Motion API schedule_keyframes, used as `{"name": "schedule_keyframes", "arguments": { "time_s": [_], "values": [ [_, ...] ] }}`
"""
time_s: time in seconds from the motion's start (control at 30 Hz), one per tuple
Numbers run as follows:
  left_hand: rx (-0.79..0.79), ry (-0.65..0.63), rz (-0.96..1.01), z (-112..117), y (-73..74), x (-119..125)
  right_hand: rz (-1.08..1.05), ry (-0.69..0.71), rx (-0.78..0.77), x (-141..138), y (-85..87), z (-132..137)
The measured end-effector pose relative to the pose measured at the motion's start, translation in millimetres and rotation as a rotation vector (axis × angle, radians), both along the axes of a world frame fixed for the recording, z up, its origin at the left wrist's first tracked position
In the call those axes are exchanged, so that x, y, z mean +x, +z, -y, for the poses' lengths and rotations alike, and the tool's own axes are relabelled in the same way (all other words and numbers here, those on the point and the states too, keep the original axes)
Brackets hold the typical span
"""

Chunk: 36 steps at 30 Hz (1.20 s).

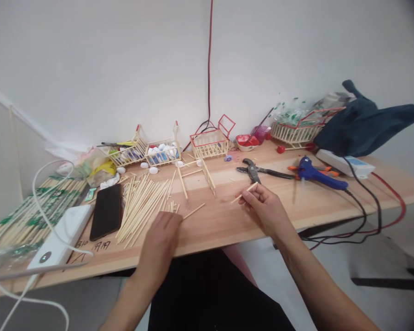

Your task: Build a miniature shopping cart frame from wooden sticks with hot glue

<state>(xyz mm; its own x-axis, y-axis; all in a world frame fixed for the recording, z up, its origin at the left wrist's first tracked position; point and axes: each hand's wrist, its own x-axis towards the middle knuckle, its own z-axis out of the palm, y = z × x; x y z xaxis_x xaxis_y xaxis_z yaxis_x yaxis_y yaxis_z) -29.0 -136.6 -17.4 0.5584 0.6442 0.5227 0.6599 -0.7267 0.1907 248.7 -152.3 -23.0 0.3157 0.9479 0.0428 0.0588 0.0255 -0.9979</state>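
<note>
My right hand pinches a short wooden stick between thumb and fingertips, above the bare tabletop. My left hand rests low at the table's front, beside several short cut sticks. Its fingers point down and their tips are hidden. Another stick lies at its right edge; whether the hand touches it, I cannot tell. Beyond both hands stands a partly built stick frame with two long sides and crosspieces. Left of it lies a pile of long wooden sticks.
Small stick carts line the wall, some filled. Pliers and a blue glue gun lie at right, the gun's cable hanging over the edge. A phone, white power strip and packaged sticks are at left.
</note>
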Motion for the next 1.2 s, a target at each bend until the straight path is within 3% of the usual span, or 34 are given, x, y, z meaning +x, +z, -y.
{"name": "schedule_keyframes", "arguments": {
  "time_s": [0.1, 0.2, 0.33, 0.53, 0.77, 0.87, 1.0, 1.1, 1.2],
  "values": [
    [0.082, 0.132, 0.031, -2.3, 5.2, -26.6, 0.019, 0.005, -0.01, -2.4, -1.2, -0.3],
    [0.17, 0.188, 0.115, -0.1, 10.7, -27.2, 0.043, 0.017, 0.0, -7.5, -1.7, -0.1],
    [0.121, 0.052, 0.283, 8.3, 15.3, 12.8, 0.132, 0.081, 0.084, -16.5, 4.4, 1.7],
    [-0.166, -0.081, 0.332, 7.7, 10.7, 83.2, 0.328, 0.16, 0.098, -27.0, 17.1, 9.4],
    [-0.417, -0.082, 0.421, -2.6, 0.9, 105.7, 0.584, 0.096, 0.165, -21.5, 17.8, 11.8],
    [-0.522, -0.072, 0.402, -4.0, -2.0, 104.1, 0.654, 0.0, 0.197, 7.2, 22.5, 8.2],
    [-0.634, -0.044, 0.451, -2.7, -4.6, 101.4, 1.003, -0.359, 0.257, 82.4, 29.7, 5.6],
    [-0.664, -0.042, 0.487, -1.0, -5.7, 100.6, 1.309, -0.561, 0.027, 141.5, 26.7, 8.7],
    [-0.681, -0.052, 0.522, 0.3, -4.9, 100.6, 1.416, -0.538, -0.248, 177.8, 14.5, 11.0]
  ]
}}
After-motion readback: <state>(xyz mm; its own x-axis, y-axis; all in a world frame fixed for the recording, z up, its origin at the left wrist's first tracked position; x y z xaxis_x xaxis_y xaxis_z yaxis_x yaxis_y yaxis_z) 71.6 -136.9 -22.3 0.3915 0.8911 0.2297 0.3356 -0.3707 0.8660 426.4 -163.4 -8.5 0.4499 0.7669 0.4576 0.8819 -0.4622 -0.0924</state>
